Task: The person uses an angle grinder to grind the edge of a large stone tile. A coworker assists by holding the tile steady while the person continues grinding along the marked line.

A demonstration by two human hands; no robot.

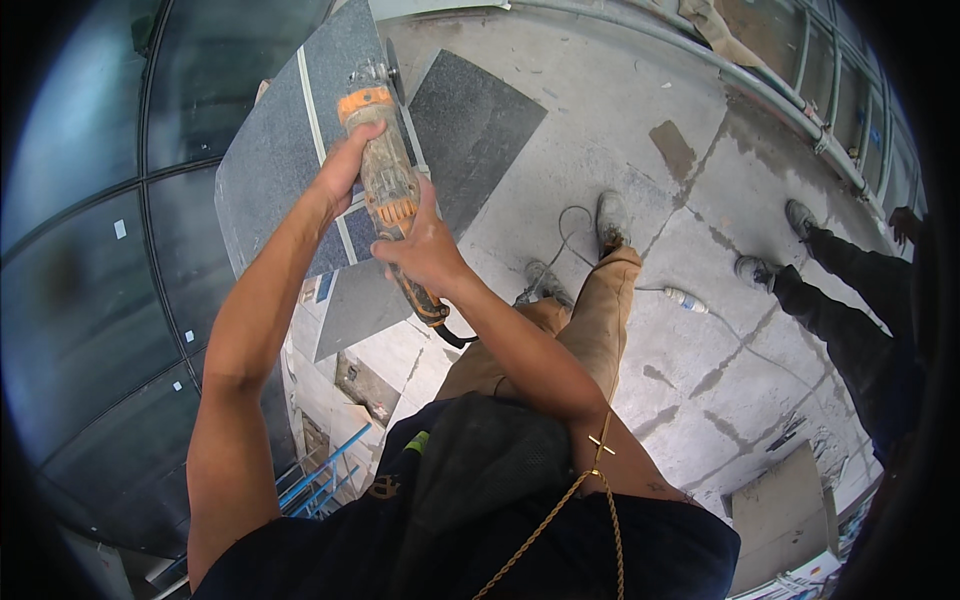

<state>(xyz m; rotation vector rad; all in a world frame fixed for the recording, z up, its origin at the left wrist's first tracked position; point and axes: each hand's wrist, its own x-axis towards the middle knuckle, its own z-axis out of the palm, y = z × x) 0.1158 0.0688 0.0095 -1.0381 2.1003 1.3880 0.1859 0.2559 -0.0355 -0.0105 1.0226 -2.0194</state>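
A dusty orange-and-grey angle grinder (385,170) is held in both my hands, its head pointing away from me. My left hand (345,165) grips the body just behind the orange collar. Around the rear part, above the handle end, my right hand (430,250) is closed. The thin disc (392,62) shows edge-on at the grinder's right side. Beneath lies a large dark grey slab (262,165) with a pale strip across it. A second dark slab (478,115) sits to the right, lower down. Whether the disc touches a slab, I cannot tell. A black cable (455,338) leaves the handle.
Dark glass panels (75,260) rise on the left. Another person's dark-trousered legs (840,310) stand at the right. A cable connector (686,299) lies on the concrete floor (690,370). Metal pipes (770,95) run along the far right; a blue metal frame (325,470) is at the lower left.
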